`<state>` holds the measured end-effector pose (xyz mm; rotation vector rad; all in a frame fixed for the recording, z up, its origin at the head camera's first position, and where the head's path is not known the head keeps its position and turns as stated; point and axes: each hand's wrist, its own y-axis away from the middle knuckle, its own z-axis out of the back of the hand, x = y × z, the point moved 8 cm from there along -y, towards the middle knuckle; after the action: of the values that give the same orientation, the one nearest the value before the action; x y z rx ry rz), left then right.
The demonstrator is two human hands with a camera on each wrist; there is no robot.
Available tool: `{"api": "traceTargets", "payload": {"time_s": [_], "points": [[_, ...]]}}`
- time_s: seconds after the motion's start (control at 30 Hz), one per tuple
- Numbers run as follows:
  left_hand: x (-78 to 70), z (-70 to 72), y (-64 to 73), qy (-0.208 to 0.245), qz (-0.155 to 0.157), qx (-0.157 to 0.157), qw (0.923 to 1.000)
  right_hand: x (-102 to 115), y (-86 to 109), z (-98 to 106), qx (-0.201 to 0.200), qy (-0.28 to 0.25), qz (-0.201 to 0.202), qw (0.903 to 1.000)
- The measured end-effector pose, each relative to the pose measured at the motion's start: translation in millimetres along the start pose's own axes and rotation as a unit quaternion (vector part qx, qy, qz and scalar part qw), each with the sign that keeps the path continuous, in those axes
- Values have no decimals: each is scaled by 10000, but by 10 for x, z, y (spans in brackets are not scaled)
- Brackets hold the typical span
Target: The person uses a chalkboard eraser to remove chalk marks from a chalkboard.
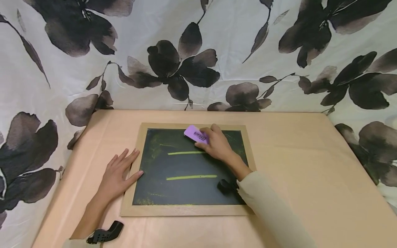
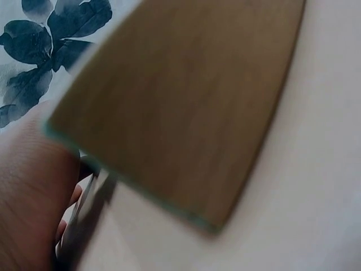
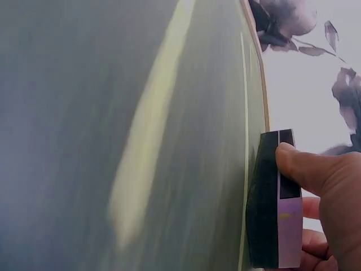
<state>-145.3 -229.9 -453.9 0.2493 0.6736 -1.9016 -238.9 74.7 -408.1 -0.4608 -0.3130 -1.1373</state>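
Observation:
A small chalkboard (image 1: 186, 189) with a light wooden frame lies on the table, bearing two yellow chalk lines, an upper one (image 1: 183, 153) and a lower one (image 1: 191, 177). My right hand (image 1: 217, 144) grips a purple board eraser (image 1: 196, 133) between thumb and fingers near the board's top edge, above the upper line. In the right wrist view the eraser (image 3: 290, 231) shows its dark felt side towards the board. With fingers spread, my left hand (image 1: 118, 175) rests at the left side of the frame. The left wrist view shows a blurred brown surface (image 2: 175, 107) beside that hand (image 2: 34, 192).
The tan-covered table (image 1: 297, 158) extends on both sides of the board. Behind it hangs a white cloth (image 1: 235, 44) with dark flowers. Faint yellow chalk smudges (image 1: 144, 202) mark the board's lower left corner. Each wrist wears a black device (image 1: 107, 232).

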Motion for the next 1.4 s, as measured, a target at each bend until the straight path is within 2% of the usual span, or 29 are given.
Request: {"api": "traceTargets", "payload": {"time_s": [0.4, 0.6, 0.9, 1.4], "points": [[8, -3, -21, 3, -21, -30, 10000, 548, -291, -314, 337, 202, 429, 9983], [-5, -18, -32, -60, -10, -33, 10000, 715, -375, -419, 466, 375, 630, 9962], [6, -10, -10, -72, 7, -73, 9999, 796, -430, -467, 678, 454, 761, 9938], [9, -26, -14, -121, 19, -66, 9999, 896, -384, -486, 1096, 418, 1327, 9842]]}}
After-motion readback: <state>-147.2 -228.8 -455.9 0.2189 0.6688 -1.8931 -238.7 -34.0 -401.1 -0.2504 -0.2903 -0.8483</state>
